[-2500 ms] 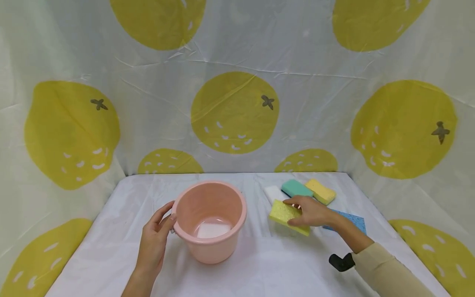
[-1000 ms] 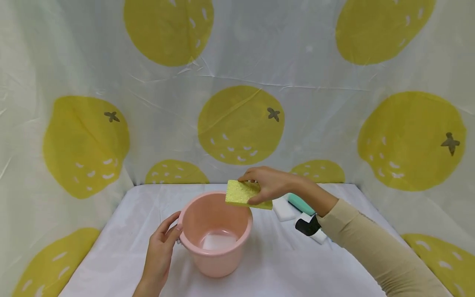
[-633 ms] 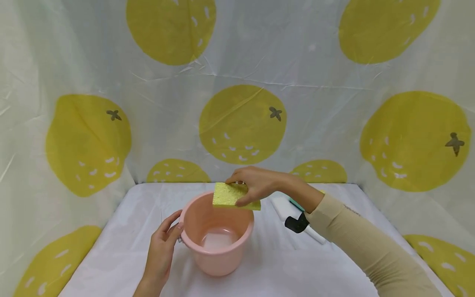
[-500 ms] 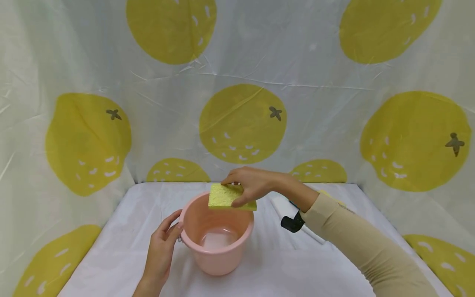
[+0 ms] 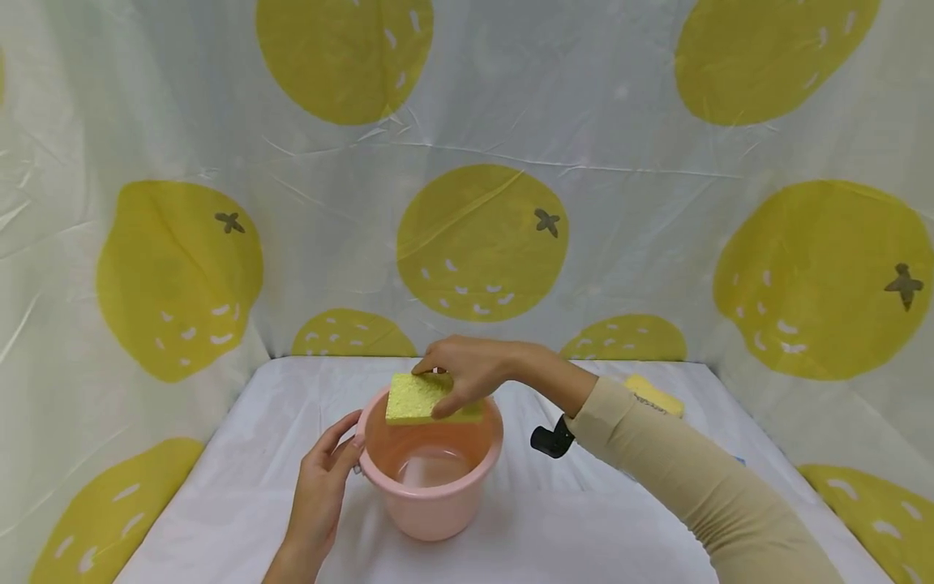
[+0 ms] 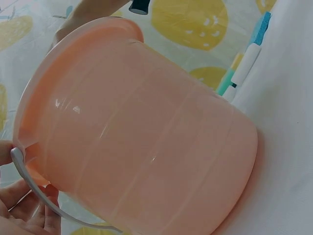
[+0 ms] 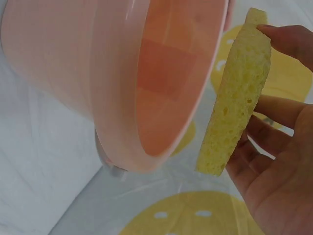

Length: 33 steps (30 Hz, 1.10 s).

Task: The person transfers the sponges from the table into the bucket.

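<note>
White-covered table (image 5: 576, 531) is noted. Yellow sponge (image 5: 410, 396) is pinched in right grip (image 5: 467, 369); pink bucket (image 5: 434, 515), below that grip, is held rimside by left grip (image 5: 325, 470). Level, centred lowering is advised.

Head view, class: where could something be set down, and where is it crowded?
Bare: white table between its left edge and the left hand, and in front, between pink bucket and beige sleeve. Crowded: back right, around yellow sponge and sleeve; bucket mouth, under right hand and lime sponge.
</note>
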Each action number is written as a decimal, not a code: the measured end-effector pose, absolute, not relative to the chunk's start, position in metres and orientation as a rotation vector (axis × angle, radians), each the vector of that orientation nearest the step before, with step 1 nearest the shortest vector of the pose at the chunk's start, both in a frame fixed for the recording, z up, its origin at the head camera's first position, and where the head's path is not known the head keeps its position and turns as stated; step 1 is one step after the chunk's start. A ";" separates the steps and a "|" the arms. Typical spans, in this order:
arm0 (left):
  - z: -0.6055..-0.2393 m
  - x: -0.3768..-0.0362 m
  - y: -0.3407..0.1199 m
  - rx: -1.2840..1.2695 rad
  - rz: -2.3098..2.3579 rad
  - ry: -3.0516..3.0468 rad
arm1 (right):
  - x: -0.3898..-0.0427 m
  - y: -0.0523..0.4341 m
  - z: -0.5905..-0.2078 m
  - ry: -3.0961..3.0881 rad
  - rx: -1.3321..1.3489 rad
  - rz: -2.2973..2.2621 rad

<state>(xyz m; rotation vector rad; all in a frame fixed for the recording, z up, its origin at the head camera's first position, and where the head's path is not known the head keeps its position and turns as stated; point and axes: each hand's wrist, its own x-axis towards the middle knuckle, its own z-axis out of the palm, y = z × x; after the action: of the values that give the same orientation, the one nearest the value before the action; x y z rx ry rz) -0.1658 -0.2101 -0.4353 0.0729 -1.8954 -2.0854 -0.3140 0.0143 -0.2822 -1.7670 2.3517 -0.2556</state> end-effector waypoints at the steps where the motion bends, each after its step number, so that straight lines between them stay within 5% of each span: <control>1: -0.436 -0.167 -0.210 0.075 -2.088 -1.895 | -0.314 0.013 -0.283 2.348 -1.768 -0.249; 23: -0.437 -0.167 -0.210 0.052 -2.086 -1.887 | -0.310 -0.001 -0.290 2.283 -1.824 -0.219; 33: -0.436 -0.166 -0.211 0.034 -2.093 -1.887 | -0.309 0.006 -0.283 2.352 -1.642 -0.223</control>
<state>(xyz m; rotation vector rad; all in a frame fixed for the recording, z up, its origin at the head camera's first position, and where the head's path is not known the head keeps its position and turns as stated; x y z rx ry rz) -0.1664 -0.2107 -0.4363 0.0341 -1.8870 -2.0931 -0.3093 0.0058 -0.2830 -1.6420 2.3521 -0.2230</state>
